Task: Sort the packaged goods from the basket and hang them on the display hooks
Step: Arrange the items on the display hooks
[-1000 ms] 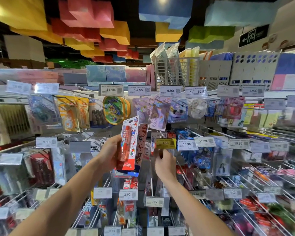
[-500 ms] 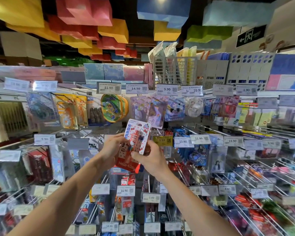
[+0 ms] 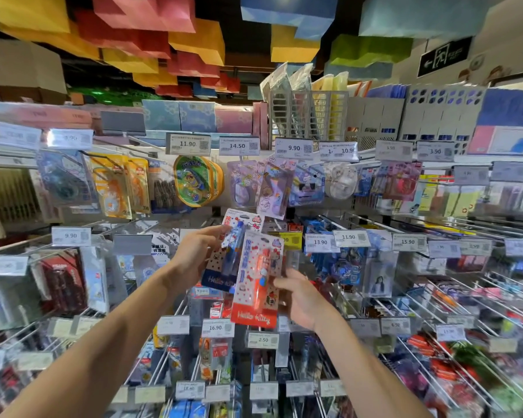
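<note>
Red card dotted with white, a Hello Kitty strip along its foot and an orange-red pen under clear plastic: that is the red pack [image 3: 255, 285] you hold in your right hand [image 3: 304, 301]. Your thumb lies on its front near the right edge and your fingers curl behind it, pinching the card so it stands nearly upright. Its top left corner overlaps the blue pack [image 3: 224, 267], a card with a navy lower band and a blue pen in its blister. Your left hand [image 3: 194, 257] grips that one by the left edge, fingers reaching up toward the top of the card; how they lie behind it is hidden. You hold both packs in the air in front of the middle of the display, between your two raised forearms. Just behind the top of the red pack sits a yellow price tag [image 3: 290, 239], with the 13.90 tag [image 3: 320, 242] to its right. Below your hands, the 16.90 tag [image 3: 215, 327] and the 2.50 tag [image 3: 263, 340] front the lower rows of wire hooks [image 3: 180, 306]. Above your hands, a round green pack [image 3: 194, 182] hangs beside the purple packs [image 3: 272, 191]. Overhead, coloured paper blocks [image 3: 139, 16] cover the ceiling, and an exit sign [image 3: 443, 55] shows at the upper right.
</note>
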Demonstrator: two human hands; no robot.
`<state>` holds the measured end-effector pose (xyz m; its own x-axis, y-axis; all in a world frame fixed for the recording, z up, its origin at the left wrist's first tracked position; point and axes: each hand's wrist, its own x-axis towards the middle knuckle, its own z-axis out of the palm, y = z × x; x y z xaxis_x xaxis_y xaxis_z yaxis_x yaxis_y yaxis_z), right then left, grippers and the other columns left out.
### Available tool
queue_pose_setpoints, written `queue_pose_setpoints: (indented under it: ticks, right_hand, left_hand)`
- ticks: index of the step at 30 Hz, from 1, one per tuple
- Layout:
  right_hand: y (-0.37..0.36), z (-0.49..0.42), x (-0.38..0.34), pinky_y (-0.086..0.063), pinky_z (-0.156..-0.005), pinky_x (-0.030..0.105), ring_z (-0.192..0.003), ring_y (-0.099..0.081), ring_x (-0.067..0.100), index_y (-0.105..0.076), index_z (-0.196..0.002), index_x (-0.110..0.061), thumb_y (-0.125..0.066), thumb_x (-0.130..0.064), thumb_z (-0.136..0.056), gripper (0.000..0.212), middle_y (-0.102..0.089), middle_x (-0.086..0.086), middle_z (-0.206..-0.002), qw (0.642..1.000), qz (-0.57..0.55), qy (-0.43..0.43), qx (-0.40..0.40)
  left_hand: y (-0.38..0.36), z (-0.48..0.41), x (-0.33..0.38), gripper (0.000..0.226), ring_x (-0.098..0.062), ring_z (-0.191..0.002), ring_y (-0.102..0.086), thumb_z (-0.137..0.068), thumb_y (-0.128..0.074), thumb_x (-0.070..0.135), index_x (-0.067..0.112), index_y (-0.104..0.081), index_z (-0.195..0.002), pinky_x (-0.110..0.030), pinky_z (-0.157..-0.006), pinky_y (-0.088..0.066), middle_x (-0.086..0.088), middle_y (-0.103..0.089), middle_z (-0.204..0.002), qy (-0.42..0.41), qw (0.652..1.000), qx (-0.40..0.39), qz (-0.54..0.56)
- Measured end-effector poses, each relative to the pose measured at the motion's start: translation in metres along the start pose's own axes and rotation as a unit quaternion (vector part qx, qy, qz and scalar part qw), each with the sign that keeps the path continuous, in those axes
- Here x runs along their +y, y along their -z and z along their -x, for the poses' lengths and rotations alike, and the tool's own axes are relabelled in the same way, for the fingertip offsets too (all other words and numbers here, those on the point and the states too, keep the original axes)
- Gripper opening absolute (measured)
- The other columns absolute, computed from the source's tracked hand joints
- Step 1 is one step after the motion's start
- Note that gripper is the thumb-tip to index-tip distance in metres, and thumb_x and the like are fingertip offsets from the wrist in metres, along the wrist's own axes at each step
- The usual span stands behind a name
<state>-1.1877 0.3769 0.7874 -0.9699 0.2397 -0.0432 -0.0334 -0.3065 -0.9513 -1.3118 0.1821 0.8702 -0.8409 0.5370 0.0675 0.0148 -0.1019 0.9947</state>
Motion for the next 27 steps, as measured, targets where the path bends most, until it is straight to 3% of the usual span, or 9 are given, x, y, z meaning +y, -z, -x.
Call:
queue_pose_setpoints:
  ticks: [3,5,7,10,13,16,19,22,27]
  right_hand:
    - [0.029,0.005,0.017,-0.060,-0.079,0.041,-0.099,-0.072,0.028,-0.054,-0.128,-0.001,-0.055,0.003,-0.097,0.032,-0.073,0.016,-0.108,0.995,0.068,-0.067,0.001]
    - [0.039,0.001,0.026,-0.056,-0.092,0.047,-0.117,-0.065,0.027,-0.056,-0.136,-0.012,-0.062,-0.003,-0.095,0.042,-0.072,0.009,-0.122,0.984,0.145,-0.086,0.051]
    - [0.041,-0.005,0.030,-0.051,-0.100,0.055,-0.124,-0.060,0.027,-0.056,-0.140,-0.022,-0.063,-0.007,-0.091,0.052,-0.069,0.005,-0.130,0.973,0.200,-0.069,0.093]
    - [0.028,-0.016,0.029,-0.054,-0.095,0.042,-0.115,-0.064,0.024,-0.056,-0.135,-0.020,-0.054,-0.002,-0.095,0.044,-0.069,0.004,-0.126,0.965,0.234,-0.019,0.115]
    - [0.011,-0.022,0.023,-0.044,-0.096,0.036,-0.118,-0.050,0.022,-0.038,-0.147,-0.011,-0.056,-0.016,-0.099,0.051,-0.050,0.001,-0.131,0.946,0.292,-0.018,0.138]
    - [-0.001,-0.028,0.021,-0.041,-0.104,0.035,-0.116,-0.048,0.021,-0.037,-0.129,-0.020,-0.060,-0.016,-0.101,0.037,-0.052,-0.002,-0.120,0.960,0.244,-0.029,0.135]
    - [-0.009,-0.036,0.024,-0.044,-0.111,0.047,-0.118,-0.057,0.022,-0.050,-0.126,-0.022,-0.072,-0.028,-0.094,0.040,-0.064,-0.001,-0.125,0.969,0.205,-0.003,0.140]
    - [-0.017,-0.042,0.023,-0.046,-0.109,0.045,-0.116,-0.062,0.019,-0.064,-0.117,-0.031,-0.073,-0.030,-0.094,0.025,-0.070,-0.008,-0.117,0.969,0.206,0.043,0.128]
    - [-0.023,-0.045,0.015,-0.049,-0.098,0.037,-0.099,-0.066,0.009,-0.069,-0.106,-0.022,-0.066,-0.018,-0.099,0.008,-0.072,-0.012,-0.099,0.967,0.211,0.075,0.125]
  left_hand:
    - [0.006,-0.005,-0.002,0.057,-0.038,-0.122,-0.064,-0.090,-0.042,-0.018,0.019,-0.076,-0.117,-0.046,-0.084,-0.060,-0.005,-0.064,-0.140,-0.015,1.000,-0.012,-0.008]
    - [0.007,-0.003,-0.001,0.060,-0.034,-0.121,-0.065,-0.092,-0.038,-0.022,0.020,-0.074,-0.116,-0.039,-0.069,-0.061,-0.002,-0.059,-0.145,-0.018,0.999,-0.032,-0.002]
    - [0.007,-0.001,0.002,0.063,-0.025,-0.113,-0.069,-0.093,-0.034,-0.023,0.021,-0.073,-0.116,-0.038,-0.064,-0.062,0.000,-0.059,-0.144,-0.015,0.999,-0.050,-0.002]
    - [0.013,-0.003,0.003,0.072,-0.026,-0.119,-0.067,-0.089,-0.028,-0.025,0.020,-0.069,-0.127,-0.034,-0.061,-0.060,-0.003,-0.063,-0.143,0.002,0.996,-0.082,0.023]
    - [0.017,-0.002,0.007,0.078,-0.019,-0.094,-0.074,-0.085,-0.023,-0.026,0.016,-0.062,-0.138,-0.026,-0.054,-0.055,-0.006,-0.066,-0.138,0.018,0.994,-0.103,0.041]
    - [0.018,0.000,0.009,0.080,-0.013,-0.074,-0.074,-0.082,-0.019,-0.025,0.015,-0.060,-0.137,-0.022,-0.047,-0.052,-0.007,-0.066,-0.134,0.027,0.990,-0.115,0.074]
    - [0.019,-0.002,0.007,0.078,-0.017,-0.064,-0.072,-0.083,-0.020,-0.024,0.014,-0.059,-0.139,-0.024,-0.045,-0.052,-0.014,-0.066,-0.130,0.035,0.986,-0.119,0.108]
    - [0.022,-0.006,0.006,0.075,-0.019,-0.062,-0.072,-0.086,-0.021,-0.022,0.013,-0.058,-0.139,-0.025,-0.045,-0.053,-0.017,-0.065,-0.128,0.044,0.985,-0.113,0.120]
    - [0.027,-0.009,0.005,0.073,-0.020,-0.067,-0.072,-0.088,-0.019,-0.020,0.016,-0.058,-0.139,-0.026,-0.047,-0.053,-0.018,-0.069,-0.124,0.052,0.987,-0.115,0.097]
